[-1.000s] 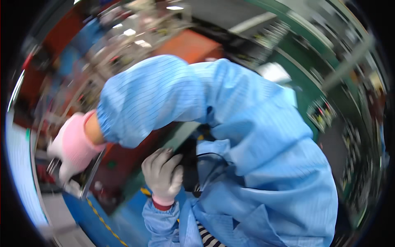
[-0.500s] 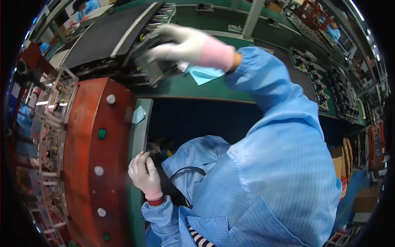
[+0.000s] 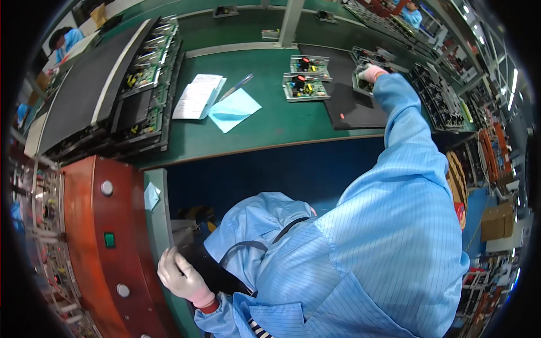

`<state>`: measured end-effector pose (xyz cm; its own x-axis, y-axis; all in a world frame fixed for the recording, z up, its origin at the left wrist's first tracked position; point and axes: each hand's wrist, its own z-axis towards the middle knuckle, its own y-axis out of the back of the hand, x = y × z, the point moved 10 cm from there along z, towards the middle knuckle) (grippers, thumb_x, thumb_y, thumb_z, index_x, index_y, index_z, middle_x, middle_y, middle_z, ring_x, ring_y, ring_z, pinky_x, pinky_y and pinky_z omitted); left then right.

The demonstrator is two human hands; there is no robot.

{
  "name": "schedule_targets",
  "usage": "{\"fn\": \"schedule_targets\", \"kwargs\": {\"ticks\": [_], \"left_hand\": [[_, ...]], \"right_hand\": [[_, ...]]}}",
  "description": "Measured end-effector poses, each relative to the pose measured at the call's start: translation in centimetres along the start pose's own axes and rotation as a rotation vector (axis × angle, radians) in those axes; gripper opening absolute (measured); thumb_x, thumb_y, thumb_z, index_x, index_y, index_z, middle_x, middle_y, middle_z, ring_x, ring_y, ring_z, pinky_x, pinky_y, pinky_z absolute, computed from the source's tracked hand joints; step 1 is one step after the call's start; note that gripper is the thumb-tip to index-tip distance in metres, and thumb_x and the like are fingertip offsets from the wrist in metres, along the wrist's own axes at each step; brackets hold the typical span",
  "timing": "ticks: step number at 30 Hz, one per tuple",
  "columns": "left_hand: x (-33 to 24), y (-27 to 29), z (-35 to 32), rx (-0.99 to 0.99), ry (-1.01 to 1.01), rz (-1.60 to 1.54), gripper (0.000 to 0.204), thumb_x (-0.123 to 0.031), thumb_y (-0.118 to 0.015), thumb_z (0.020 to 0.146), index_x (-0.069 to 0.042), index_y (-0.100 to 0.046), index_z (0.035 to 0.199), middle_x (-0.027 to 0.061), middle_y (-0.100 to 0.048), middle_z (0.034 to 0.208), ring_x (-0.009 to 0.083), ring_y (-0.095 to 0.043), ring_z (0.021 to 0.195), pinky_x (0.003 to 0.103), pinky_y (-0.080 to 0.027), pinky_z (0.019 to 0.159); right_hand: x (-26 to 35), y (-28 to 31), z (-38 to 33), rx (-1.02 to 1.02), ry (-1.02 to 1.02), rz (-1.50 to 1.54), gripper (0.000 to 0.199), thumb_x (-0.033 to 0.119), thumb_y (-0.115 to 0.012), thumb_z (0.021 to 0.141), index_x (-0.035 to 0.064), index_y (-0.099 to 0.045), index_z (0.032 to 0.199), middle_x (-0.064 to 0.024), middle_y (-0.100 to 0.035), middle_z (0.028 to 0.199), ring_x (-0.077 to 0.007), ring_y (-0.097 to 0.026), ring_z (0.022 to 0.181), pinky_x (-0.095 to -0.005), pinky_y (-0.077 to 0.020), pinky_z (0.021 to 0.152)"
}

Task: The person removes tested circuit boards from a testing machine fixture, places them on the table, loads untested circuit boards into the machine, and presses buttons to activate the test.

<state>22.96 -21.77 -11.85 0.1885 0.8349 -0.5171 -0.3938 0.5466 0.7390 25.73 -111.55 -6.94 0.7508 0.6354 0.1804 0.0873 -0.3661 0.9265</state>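
My right hand (image 3: 371, 74), in a white glove with a pink cuff, reaches far out over a black mat (image 3: 358, 115). Its fingers are closed on a circuit board (image 3: 364, 85) in a metal frame, partly covered by the hand. Two similar circuit boards, one nearer (image 3: 305, 88) and one farther (image 3: 310, 65), lie at the mat's left side. My left hand (image 3: 183, 277), gloved too, rests by the narrow green ledge (image 3: 159, 217) beside a red machine housing (image 3: 121, 225). Its fingers are loosely bent, the thumb apart, with nothing visible in them.
On the green bench (image 3: 265, 121) lie printed sheets (image 3: 197, 98), a pale blue paper (image 3: 239, 110) and a pen (image 3: 236, 86). Stacked black trays with boards (image 3: 84, 90) fill the left. More framed parts (image 3: 437, 96) stand at right. A co-worker (image 3: 67, 42) sits at far left.
My right hand has swung from the tray stack at left across to the mat at right. The view has turned rightward, showing the sheets and boards. My left hand stays by the ledge.
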Motion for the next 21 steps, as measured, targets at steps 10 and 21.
{"fn": "schedule_targets", "kwargs": {"ticks": [10,21], "left_hand": [[0.6,1.1,-0.2,-0.022,-0.01,0.159,0.025,-0.02,-0.054,0.108,-0.004,-0.073,0.113,0.0106,-0.073,0.117,0.0285,-0.065,0.108,0.039,-0.051,0.096],[0.8,1.0,-0.5,-0.056,-0.025,0.245,0.025,-0.02,-0.054,0.108,-0.003,-0.072,0.112,0.0108,-0.073,0.115,0.0285,-0.065,0.105,0.039,-0.052,0.094]], "right_hand": [[-1.2,-6.2,-4.2,-0.787,-0.32,-0.244,0.05,0.041,-0.053,0.1,0.0341,-0.049,0.15,-0.0195,-0.061,0.134,-0.0424,-0.064,0.118,-0.0562,-0.0524,0.095],[-4.5,-5.6,0.8,-0.652,-0.48,-0.003,0.053,0.046,-0.054,0.099,0.0299,-0.051,0.149,-0.0172,-0.059,0.137,-0.0398,-0.06,0.122,-0.0555,-0.0494,0.098]]}}
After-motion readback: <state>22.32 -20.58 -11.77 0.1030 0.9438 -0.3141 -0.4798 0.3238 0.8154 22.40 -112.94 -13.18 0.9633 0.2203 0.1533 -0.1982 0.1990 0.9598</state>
